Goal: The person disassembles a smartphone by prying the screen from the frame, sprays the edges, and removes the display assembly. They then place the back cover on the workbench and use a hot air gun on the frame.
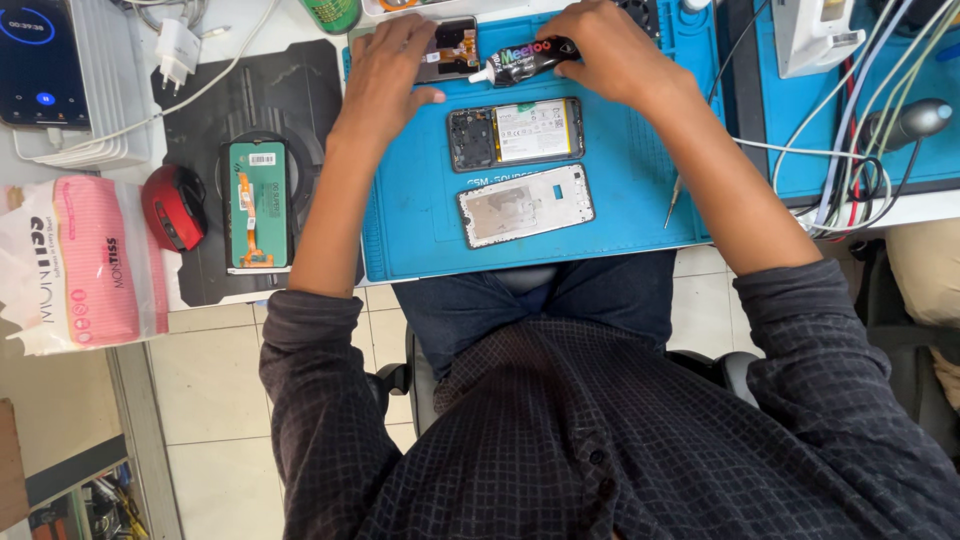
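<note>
Two bare hands are working at the far edge of one blue silicone repair mat [620,190]. The right hand [610,50] is closing around one small black glue tube [525,60] with a white nozzle, which is lying level and pointing toward the left hand [390,70]. The left hand is resting palm-down, fingers spread, on one dark phone part with orange flex cable [452,48]; whether it is gripping that part cannot be told. Nearer the body, two pieces are lying on the mat, apart from both hands: one opened phone body showing a white battery [516,132] and one silver-white phone frame [526,205]. One green-backed display panel [258,205] is lying on a black pad [300,100], beside one red mouse [172,207].
</note>
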